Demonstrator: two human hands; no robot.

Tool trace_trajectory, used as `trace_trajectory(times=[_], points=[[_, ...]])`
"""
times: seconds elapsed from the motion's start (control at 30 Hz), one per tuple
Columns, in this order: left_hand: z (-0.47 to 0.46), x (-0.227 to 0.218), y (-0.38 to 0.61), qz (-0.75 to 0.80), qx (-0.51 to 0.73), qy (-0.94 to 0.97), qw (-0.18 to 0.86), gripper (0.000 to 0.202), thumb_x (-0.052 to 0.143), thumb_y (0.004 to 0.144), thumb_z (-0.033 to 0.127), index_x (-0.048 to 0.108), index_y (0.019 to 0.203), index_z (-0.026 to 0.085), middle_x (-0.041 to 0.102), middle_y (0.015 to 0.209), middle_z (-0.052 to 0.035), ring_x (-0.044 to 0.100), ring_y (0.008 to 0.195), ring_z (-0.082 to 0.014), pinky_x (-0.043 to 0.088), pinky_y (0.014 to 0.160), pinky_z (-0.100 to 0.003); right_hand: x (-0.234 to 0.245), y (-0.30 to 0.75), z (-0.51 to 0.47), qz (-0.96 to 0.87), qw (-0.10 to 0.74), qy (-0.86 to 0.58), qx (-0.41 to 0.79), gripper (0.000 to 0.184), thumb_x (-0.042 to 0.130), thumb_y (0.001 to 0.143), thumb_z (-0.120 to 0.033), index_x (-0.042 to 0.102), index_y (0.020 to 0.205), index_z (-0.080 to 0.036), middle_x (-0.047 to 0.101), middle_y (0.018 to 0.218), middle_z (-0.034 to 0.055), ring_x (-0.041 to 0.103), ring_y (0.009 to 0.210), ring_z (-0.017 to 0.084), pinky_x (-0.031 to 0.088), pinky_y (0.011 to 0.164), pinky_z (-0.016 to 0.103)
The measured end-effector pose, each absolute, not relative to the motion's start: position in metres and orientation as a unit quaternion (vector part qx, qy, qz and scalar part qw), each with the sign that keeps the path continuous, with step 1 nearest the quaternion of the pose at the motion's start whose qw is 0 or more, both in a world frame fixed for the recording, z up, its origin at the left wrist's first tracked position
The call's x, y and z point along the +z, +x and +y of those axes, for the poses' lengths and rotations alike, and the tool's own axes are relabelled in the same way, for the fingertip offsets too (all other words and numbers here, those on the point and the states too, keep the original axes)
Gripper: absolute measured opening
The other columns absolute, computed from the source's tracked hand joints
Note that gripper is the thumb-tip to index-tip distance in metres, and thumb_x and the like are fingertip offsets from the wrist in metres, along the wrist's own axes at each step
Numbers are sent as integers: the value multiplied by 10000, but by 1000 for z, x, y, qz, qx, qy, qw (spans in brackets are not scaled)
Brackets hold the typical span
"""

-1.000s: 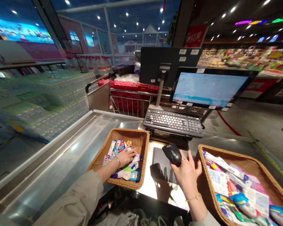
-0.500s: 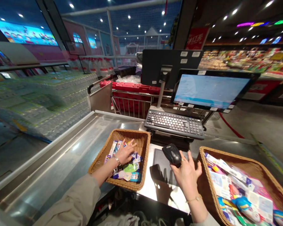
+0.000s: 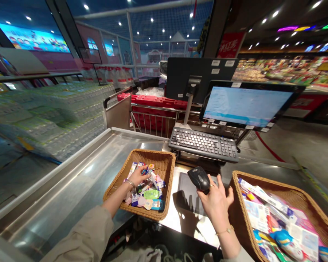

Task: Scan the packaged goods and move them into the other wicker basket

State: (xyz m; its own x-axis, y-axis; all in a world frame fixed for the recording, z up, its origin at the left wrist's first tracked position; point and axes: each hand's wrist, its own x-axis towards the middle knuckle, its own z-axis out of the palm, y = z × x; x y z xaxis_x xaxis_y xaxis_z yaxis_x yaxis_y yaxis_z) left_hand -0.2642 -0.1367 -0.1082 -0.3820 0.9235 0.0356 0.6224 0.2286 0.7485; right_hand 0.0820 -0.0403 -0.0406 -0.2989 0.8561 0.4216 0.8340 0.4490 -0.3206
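Note:
My left hand (image 3: pixel 138 177) reaches into the small wicker basket (image 3: pixel 166 189) on the steel counter, its fingers curled among several small colourful packets (image 3: pixel 149 193). What it grips, if anything, I cannot make out. My right hand (image 3: pixel 215 199) is closed on a black handheld scanner (image 3: pixel 199 178), held up over the dark scan plate (image 3: pixel 187 187) between the two baskets. A larger wicker basket (image 3: pixel 236 214) full of packets lies just right of that hand.
A keyboard (image 3: pixel 203 144) and a lit touchscreen (image 3: pixel 247 105) stand behind the baskets. A second monitor's back and a red shopping cart (image 3: pixel 153 112) are further off. The steel counter (image 3: pixel 79 178) slopes away to the left, bounded by a raised rim.
My left hand has slid toward the far left corner of the small basket and its fingers have curled in. The right hand with the scanner has stayed put.

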Motion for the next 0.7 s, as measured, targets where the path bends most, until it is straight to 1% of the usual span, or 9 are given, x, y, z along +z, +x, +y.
trace_trajectory(times=[0.1,0.17,0.3,0.37,0.47,0.53,0.6,0.63,0.7], points=[[-144,-106,-276,784,350,481,180,496,655,737,356,550,1182,163,613,1285,-119,609,1141,-232,462,998,-388,-42,82,-40,-805,276,-525,14,282,470,750,-362,657,891,-205,652,1218,83,350,1349,286,110,1079,561],[-148,-102,-281,802,344,464,153,547,659,734,359,518,1233,187,550,1365,-123,541,1235,-252,414,1049,-415,-42,82,-40,-807,276,-522,13,286,468,756,-364,655,899,-202,653,1216,85,347,1349,284,113,1077,562],[-152,-94,-276,826,302,465,101,525,662,738,369,534,1228,232,465,1449,-110,311,1401,-318,215,1135,-564,-41,79,-41,-811,277,-514,18,293,459,772,-364,651,919,-198,647,1224,88,341,1352,288,108,1076,574],[-152,-92,-265,824,230,513,67,482,634,768,346,541,1229,238,439,1469,-110,264,1420,-326,174,1127,-606,-40,78,-41,-813,278,-512,22,291,460,773,-364,651,917,-198,646,1226,90,343,1350,291,108,1074,579],[-147,-94,-245,776,134,615,19,457,613,784,253,545,1236,269,470,1450,-80,307,1406,-291,71,1145,-605,-41,76,-42,-815,276,-510,26,283,465,767,-360,655,905,-201,648,1223,88,349,1347,297,107,1072,584],[-140,-99,-233,726,90,682,3,395,605,791,215,580,1177,296,563,1367,-42,423,1332,-261,-26,1143,-610,-42,75,-43,-815,272,-510,29,288,466,767,-361,657,912,-201,647,1226,86,349,1345,300,103,1073,584],[-130,-105,-223,674,33,738,-4,271,591,811,214,631,1069,288,691,1146,-22,554,1164,-230,-38,1148,-593,-42,75,-44,-816,269,-510,29,302,463,773,-369,658,930,-200,645,1230,86,346,1346,300,93,1075,581],[-124,-109,-219,657,1,754,-14,205,560,835,208,653,1002,283,717,1034,-16,589,1065,-218,-24,1147,-596,-43,76,-44,-816,269,-511,27,308,460,776,-373,657,938,-200,643,1233,85,344,1346,299,88,1076,578],[-114,-117,-212,650,-14,760,-17,199,513,851,151,681,870,257,719,902,-27,596,964,-214,7,1144,-597,-43,78,-45,-816,268,-511,23,316,456,778,-371,657,949,-198,641,1237,82,340,1348,295,84,1078,571]])
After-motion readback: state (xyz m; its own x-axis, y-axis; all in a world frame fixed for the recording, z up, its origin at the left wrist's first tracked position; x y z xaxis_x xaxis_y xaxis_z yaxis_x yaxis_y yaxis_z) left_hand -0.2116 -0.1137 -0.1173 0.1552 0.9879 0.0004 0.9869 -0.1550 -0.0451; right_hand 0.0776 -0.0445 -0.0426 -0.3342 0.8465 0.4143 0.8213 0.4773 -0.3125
